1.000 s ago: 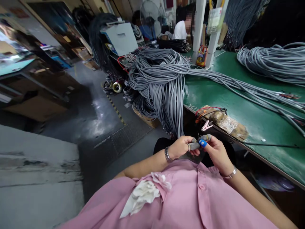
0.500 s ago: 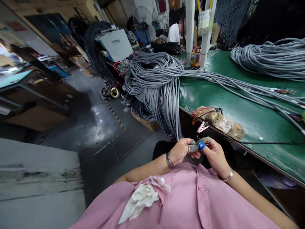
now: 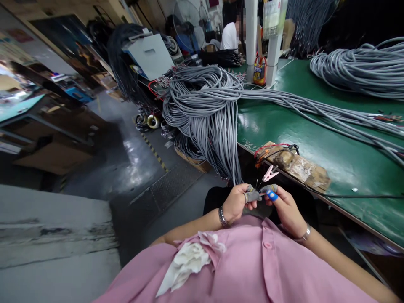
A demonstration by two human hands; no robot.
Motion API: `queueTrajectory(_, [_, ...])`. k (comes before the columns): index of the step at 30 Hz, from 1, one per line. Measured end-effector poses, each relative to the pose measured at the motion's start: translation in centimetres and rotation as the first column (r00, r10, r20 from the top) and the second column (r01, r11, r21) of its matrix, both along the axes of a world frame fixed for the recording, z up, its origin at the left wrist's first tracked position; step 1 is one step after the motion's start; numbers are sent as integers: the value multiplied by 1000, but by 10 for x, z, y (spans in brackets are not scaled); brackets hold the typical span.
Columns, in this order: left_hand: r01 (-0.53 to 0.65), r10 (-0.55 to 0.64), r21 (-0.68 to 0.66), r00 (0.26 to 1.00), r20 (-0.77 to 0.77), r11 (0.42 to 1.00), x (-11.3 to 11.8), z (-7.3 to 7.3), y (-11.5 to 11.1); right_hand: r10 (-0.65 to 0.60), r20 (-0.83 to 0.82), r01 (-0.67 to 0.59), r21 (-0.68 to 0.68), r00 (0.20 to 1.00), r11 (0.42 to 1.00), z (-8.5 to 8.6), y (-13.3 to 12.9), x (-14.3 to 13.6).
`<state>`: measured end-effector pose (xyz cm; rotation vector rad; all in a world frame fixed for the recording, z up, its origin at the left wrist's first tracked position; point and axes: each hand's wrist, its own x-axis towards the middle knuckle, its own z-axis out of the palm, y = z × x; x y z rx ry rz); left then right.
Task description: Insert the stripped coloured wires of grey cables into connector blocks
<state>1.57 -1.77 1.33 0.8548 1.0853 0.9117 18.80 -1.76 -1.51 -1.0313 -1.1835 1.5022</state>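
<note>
My left hand (image 3: pixel 237 203), with grey finger covers on thumb and forefinger, pinches a thin reddish wire (image 3: pixel 262 194). From the other side my right hand (image 3: pixel 285 207) pinches the same wire, with blue tape round the thumb and a grey cover on the forefinger. Fine wire ends stick up between the hands. Just beyond my fingers, a pink clothes-peg-like clip (image 3: pixel 270 173) hangs at the table edge. Left of it, a bundle of grey cables (image 3: pixel 217 139) drapes off the table, its lower ends partly hidden behind my left hand.
The green table (image 3: pixel 347 168) runs along my right. On its edge lies a tape-wrapped block (image 3: pixel 303 166) with red and black leads. A cable coil (image 3: pixel 356 71) rests at the back right. Beyond a white post (image 3: pixel 251 38) sits a person in white (image 3: pixel 229 37).
My hands have drawn slightly apart, so the thin reddish wire now shows between my fingertips. The view has shifted a little.
</note>
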Motion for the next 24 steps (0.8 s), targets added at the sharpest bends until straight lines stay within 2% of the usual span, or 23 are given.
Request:
queueTrajectory(3, [34, -34, -6, 999, -2, 999, -4, 4, 4, -59, -115, 49, -85, 992, 995, -9, 9, 10])
queueTrajectory(6, [70, -70, -10, 998, -4, 998, -4, 8, 8, -49, -244, 6, -173, 969, 985, -11, 26, 12])
queueTrajectory(8, [99, -99, -6, 995, -2, 995, -3, 9, 11, 1, -282, -55, -182, 959, 982, -7, 37, 9])
queueTrajectory(10, [118, -118, -1, 993, 5, 993, -1, 9, 14, 25, -259, -64, -145, 966, 987, -2, 45, 4])
queueTrajectory(13, [116, -116, 12, 993, 15, 993, -1, 8, 18, -97, -133, 94, -28, 986, 995, 1, 49, -4])
queueTrajectory(15, [113, -113, 23, 993, 15, 993, -1, 7, 20, -166, -128, 166, -15, 978, 986, 0, 49, -8])
queueTrajectory(20, [147, -147, 36, 989, 2, 988, -1, 5, 23, -131, -410, 40, -223, 903, 974, -1, 52, -17])
queueTrajectory(24, [162, -162, 14, 986, -25, 987, 2, 4, 24, -220, -471, 94, -275, 854, 957, 2, 54, -19])
